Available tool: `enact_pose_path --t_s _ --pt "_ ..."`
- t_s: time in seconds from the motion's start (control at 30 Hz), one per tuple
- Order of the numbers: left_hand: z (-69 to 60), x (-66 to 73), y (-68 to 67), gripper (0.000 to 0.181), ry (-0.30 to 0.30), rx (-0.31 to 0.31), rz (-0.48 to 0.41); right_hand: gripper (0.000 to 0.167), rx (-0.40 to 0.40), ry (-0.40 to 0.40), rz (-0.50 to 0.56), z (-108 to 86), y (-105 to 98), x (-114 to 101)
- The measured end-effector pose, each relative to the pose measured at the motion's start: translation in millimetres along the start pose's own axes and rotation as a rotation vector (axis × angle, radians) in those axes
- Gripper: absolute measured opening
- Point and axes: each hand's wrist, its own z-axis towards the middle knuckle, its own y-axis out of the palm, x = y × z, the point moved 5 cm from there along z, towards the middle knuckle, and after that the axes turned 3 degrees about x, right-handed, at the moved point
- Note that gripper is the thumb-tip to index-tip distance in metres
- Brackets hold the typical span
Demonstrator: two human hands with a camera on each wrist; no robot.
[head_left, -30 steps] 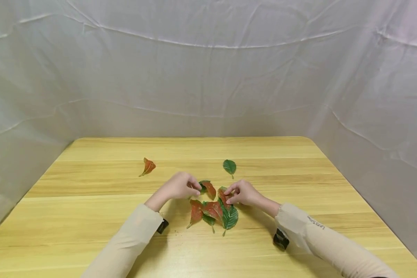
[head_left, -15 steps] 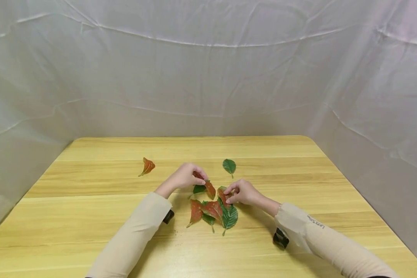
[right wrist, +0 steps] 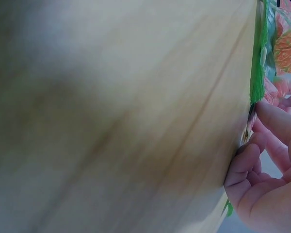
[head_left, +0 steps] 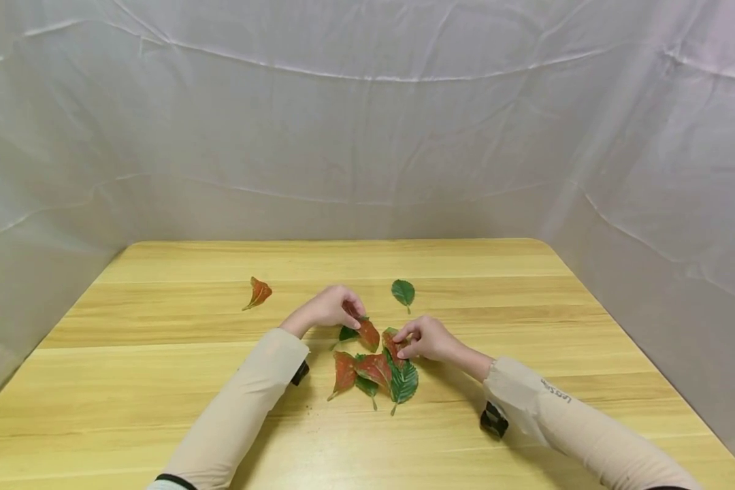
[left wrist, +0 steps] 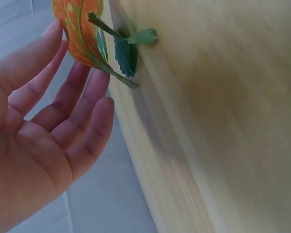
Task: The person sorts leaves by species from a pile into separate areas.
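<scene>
Several red and green leaves lie in a rough ring near the table's middle. My left hand [head_left: 333, 307] is at the ring's upper left, pinching a red leaf [left wrist: 80, 36] between thumb and fingers; a green leaf [left wrist: 125, 54] is just below it. On the right side, the thumb and fingertips of my right hand [head_left: 431, 340] pinch another red leaf [head_left: 391, 345], which overlaps a large green leaf [head_left: 405, 383]. Lower in the ring are a red leaf [head_left: 344, 372], a wider red leaf [head_left: 375, 369] and a small green leaf [head_left: 366, 386].
On the wooden table [head_left: 159, 395], a lone red leaf [head_left: 259, 292] lies at the back left. A single green leaf [head_left: 403, 292] lies behind the ring. Pale hanging sheeting [head_left: 343, 150] surrounds the table's back and sides.
My left hand has moved right and slightly away from me, onto the upper part of the ring, and a red leaf is in its fingers. My right hand has stayed in place.
</scene>
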Motion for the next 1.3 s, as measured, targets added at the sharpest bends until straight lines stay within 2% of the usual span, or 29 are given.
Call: enact_pose_path --t_s 0.23,0.43,0.6,0.77,0.97,1.1,1.3 --pt "-0.8 0.2 3.4 0.015 0.023 -0.072 0.024 0.021 0.0 0.015 -0.002 -0.7 0 -1" --pt "-1.5 1.1 4.2 0.012 0.055 -0.086 0.032 0.021 0.001 -0.003 -0.011 -0.9 0 -2" --pt "-2.3 1.5 4.1 0.011 0.052 -0.096 0.039 0.021 0.002 -0.014 -0.016 -0.6 0 -2" --pt "-3.5 1.0 3.5 0.008 0.039 -0.116 -0.026 0.021 0.0 -0.009 -0.014 -0.3 0 -2" --pt "-4.7 0.0 4.1 0.007 0.068 -0.153 -0.153 0.021 0.0 -0.001 -0.002 0.4 1 -1" --pt "-5.8 0.6 1.1 0.007 0.065 -0.131 -0.199 0.022 -0.005 0.01 0.001 0.7 1 0" --pt "-8.3 -2.0 -6.7 0.008 0.043 -0.044 -0.18 0.021 -0.007 0.01 -0.008 0.7 1 -1"
